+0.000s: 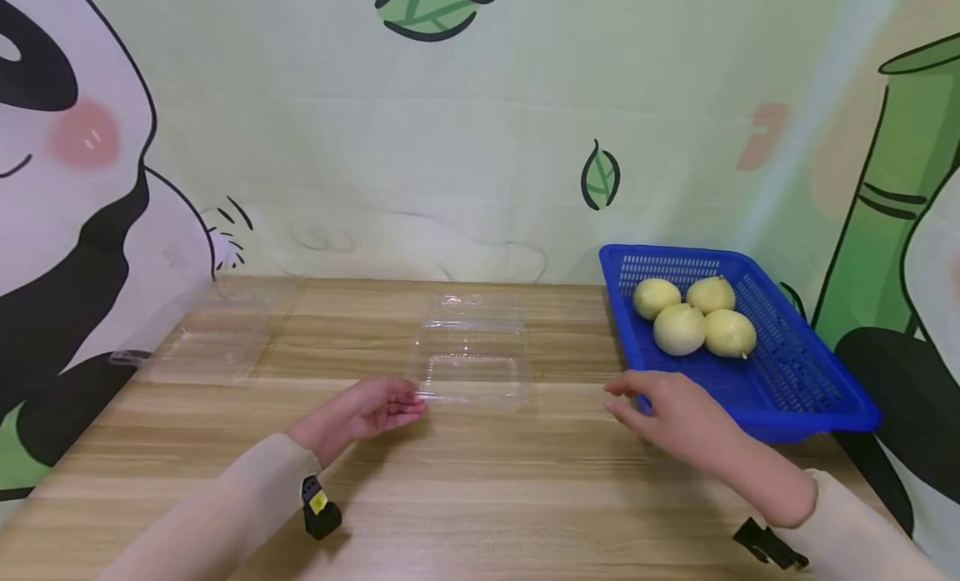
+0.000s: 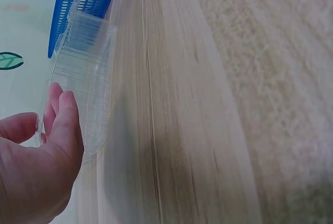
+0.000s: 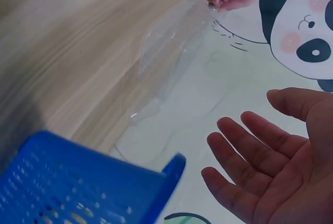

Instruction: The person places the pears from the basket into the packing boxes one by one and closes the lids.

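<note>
Your left hand [image 1: 367, 410] pinches the near left corner of an open, clear plastic clamshell box [image 1: 471, 356] lying mid-desk on the light wooden desk [image 1: 480, 489]. Your right hand [image 1: 663, 406] hovers open, fingers relaxed, empty, just beside a blue perforated plastic basket [image 1: 795, 381] holding four pale yellow round fruits [image 1: 693, 316]

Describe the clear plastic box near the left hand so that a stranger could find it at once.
On the wooden table, left of the blue plastic basket, an open clear plastic clamshell box lies. The left hand touches its near corner, unlike the second clear box by the panda wall.
</note>
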